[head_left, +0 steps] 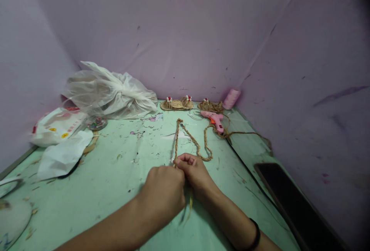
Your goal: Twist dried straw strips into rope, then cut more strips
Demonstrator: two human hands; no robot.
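My left hand [166, 187] is closed in a fist around the near end of a brown braided cord [176, 143]. Right beside it my right hand [195, 172] pinches the same cord between thumb and fingers. From the hands the braid runs away over the table to a bend at the far end, then comes back in loose curves to the right. Loose yellowish strands [190, 204] hang below my hands. What lies inside the left fist is hidden.
The green table [115, 189] carries a pink glue gun [214, 119], a pink thread spool [231, 99], woven slippers [177, 105] and a dark phone-like slab [291, 201]. A tied white plastic bag [121, 93] and a printed packet [60, 126] stand at the left. Purple walls enclose the table.
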